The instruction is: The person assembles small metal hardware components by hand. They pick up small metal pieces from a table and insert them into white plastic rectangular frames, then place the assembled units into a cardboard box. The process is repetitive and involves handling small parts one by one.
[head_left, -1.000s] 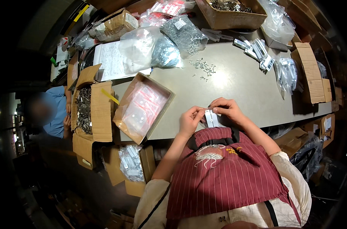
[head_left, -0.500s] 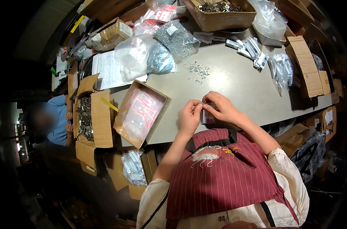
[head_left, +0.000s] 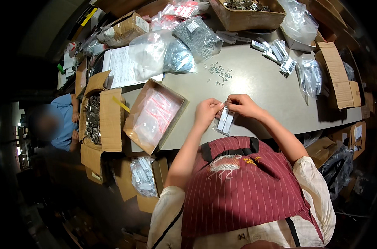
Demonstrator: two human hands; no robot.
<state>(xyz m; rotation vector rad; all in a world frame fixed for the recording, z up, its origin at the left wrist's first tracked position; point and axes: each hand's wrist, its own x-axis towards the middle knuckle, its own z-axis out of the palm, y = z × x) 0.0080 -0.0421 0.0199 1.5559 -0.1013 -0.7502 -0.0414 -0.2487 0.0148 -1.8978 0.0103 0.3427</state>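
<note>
Both hands hold the top of a small clear plastic bag (head_left: 224,123) with pale metal bars inside, close to the near table edge in front of my apron. My left hand (head_left: 208,112) pinches the bag's upper left side, fingers curled. On its upper right side my right hand (head_left: 243,106) pinches with thumb and forefinger. The fingertips of the two hands almost meet over the opening, and they partly cover it. Beyond the hands lies a loose scatter of small screws (head_left: 218,74). Left of them stands an open cardboard box (head_left: 177,120) of clear bags with red edges (head_left: 157,111).
Metal bars (head_left: 275,54) and a bag of more bars (head_left: 309,79) lie at the right. Bulging plastic bags (head_left: 197,39) and paper sheets (head_left: 122,66) crowd the back left. A carton of dark metal parts (head_left: 93,120) stands left, near a person in blue (head_left: 64,120).
My hands have lifted the bag's top slightly, and its metal bars now show below the fingers. The whole view has shifted a little.
</note>
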